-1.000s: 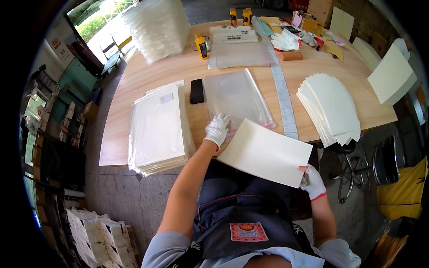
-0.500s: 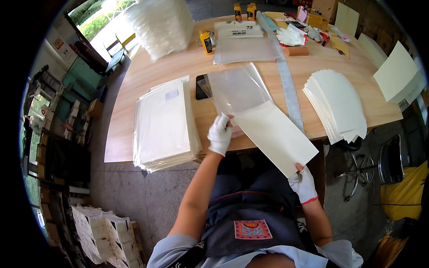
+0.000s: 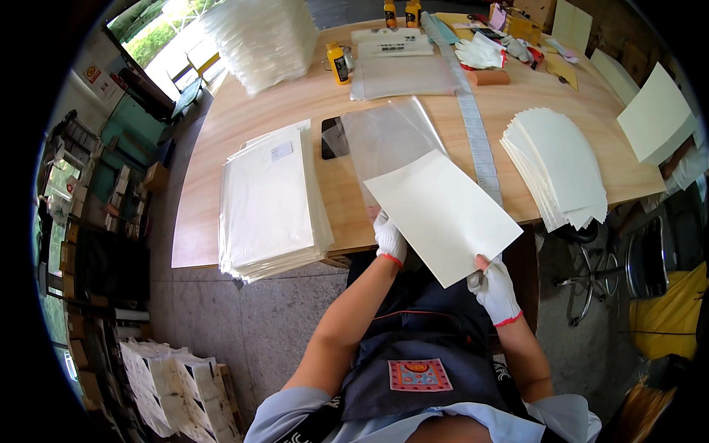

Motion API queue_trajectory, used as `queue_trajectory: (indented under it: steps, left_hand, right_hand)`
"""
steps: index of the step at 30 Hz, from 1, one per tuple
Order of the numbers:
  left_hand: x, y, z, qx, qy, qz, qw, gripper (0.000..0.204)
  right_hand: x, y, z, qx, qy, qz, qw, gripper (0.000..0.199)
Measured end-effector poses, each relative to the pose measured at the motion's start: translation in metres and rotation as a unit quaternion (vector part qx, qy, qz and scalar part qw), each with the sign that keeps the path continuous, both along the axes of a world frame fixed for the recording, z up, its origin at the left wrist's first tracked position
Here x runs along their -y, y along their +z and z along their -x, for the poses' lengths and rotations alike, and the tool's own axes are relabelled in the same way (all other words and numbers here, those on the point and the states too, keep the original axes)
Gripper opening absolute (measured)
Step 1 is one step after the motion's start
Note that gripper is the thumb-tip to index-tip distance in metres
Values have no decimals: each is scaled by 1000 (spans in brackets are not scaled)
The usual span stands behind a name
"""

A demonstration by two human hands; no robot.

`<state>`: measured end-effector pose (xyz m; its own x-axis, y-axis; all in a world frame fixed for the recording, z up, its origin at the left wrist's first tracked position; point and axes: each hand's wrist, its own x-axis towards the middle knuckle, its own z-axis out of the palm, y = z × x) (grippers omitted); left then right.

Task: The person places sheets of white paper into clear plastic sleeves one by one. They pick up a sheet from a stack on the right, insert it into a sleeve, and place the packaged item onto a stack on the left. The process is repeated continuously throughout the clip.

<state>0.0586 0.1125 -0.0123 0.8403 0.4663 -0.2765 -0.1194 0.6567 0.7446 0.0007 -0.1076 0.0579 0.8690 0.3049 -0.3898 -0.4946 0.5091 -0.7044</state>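
A cream-white card sheet (image 3: 447, 214) slants over the near table edge, its far end overlapping a clear plastic bag (image 3: 391, 133) that lies flat. Whether that end is inside the bag or on top I cannot tell. My right hand (image 3: 496, 292), in a white glove, grips the sheet by its near right corner, thumb on top. At the bag's near left corner my gloved left hand (image 3: 390, 238) is closed on the plastic, its fingertips partly hidden by the sheet. A black phone (image 3: 333, 139) lies partly under the bag's left side.
Left stands a stack of bagged sheets (image 3: 269, 203); right, a fanned pile of cards (image 3: 557, 166). Farther back are a tall stack of plastic bags (image 3: 262, 44), flat bags (image 3: 402, 77), a yellow bottle (image 3: 338, 64) and spare gloves (image 3: 480, 53). A person's arm (image 3: 687, 170) shows at far right.
The sheet's far end has lifted and shifted left, showing its whole far edge over the bag. My left hand has moved right and nearer, against the sheet's left edge. My right hand keeps its grip.
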Motion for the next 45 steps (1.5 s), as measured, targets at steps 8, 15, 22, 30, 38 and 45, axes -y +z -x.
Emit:
queue_trajectory:
  steps: [8, 15, 22, 30, 38, 45]
  left_hand:
    - [36, -38, 102, -106, -56, 10, 993, 22]
    - [3, -18, 128, -154, -212, -9, 965, 26]
    - [-47, 9, 143, -178, -193, -58, 963, 23]
    - [-57, 9, 147, -202, -211, -87, 952, 21]
    - [-60, 9, 146, -191, -197, -115, 955, 17]
    - [-68, 25, 166, -157, -199, -165, 953, 23]
  right_hand:
    - [-25, -40, 7, -57, 64, 54, 995, 20]
    - [-65, -54, -14, -117, -34, -162, 979, 35]
    - [-74, -19, -3, 144, 312, 265, 901, 25]
    - [-130, -31, -3, 612, 280, 500, 545, 11]
    - [-126, -23, -9, 551, 349, 418, 632, 13]
    - [153, -100, -58, 175, -48, 391, 903, 16]
